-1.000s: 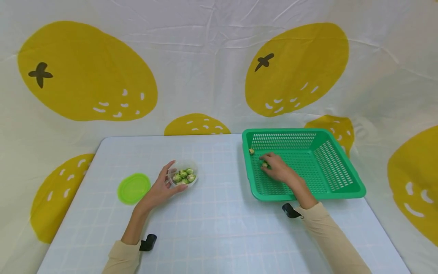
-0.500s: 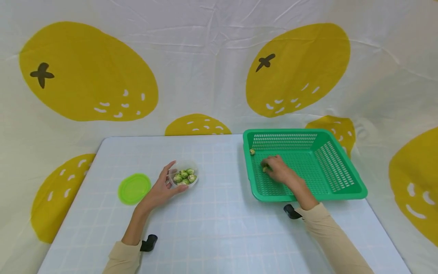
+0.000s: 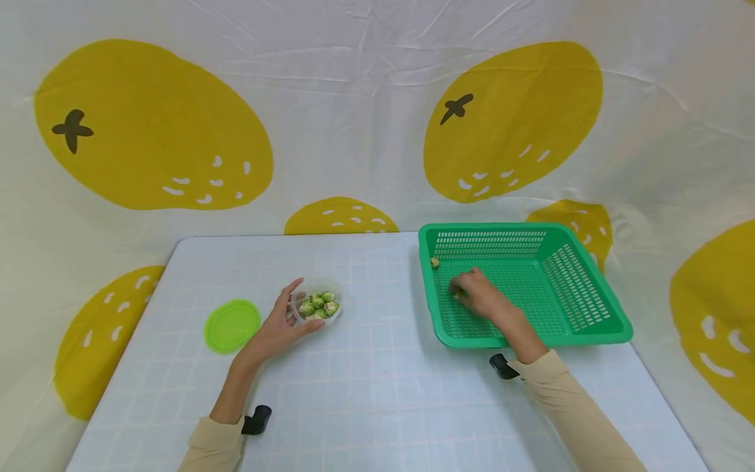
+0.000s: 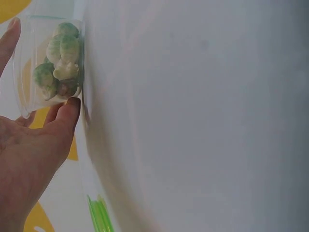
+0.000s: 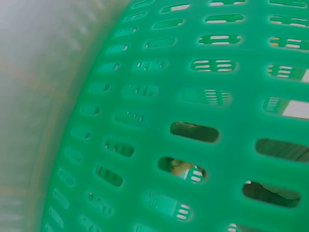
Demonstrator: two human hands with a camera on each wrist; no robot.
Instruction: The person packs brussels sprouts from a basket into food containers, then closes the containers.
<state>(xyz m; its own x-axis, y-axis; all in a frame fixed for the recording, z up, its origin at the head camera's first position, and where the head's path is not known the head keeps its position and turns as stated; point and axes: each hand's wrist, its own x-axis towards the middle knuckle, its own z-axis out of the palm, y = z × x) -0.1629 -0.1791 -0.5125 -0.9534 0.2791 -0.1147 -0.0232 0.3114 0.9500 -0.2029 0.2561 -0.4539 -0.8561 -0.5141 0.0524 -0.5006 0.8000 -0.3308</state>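
My left hand (image 3: 282,331) curves its fingers and thumb round a clear plastic tub (image 3: 301,288) that stands on the table. Several Brussels sprouts (image 3: 319,305) lie in the tub, and the left wrist view shows them (image 4: 63,53) through its side. Inside the green basket (image 3: 525,342), toward its left end, my right hand (image 3: 480,296) reaches down and pinches a Brussels sprout (image 3: 459,296), mostly hidden by the fingers. Another sprout (image 3: 434,262) sits against the basket's left wall. In the right wrist view the slotted basket wall (image 5: 231,121) covers nearly all of that hand.
A light green round lid (image 3: 232,326) lies on the table left of the tub. The table (image 3: 371,393) bears a pale checked cloth. Behind it hangs a white curtain (image 3: 348,131) with yellow fruit prints.
My right hand's fingers have closed in on the sprout in the basket, which now shows less. The left hand and the tub have stayed in place.
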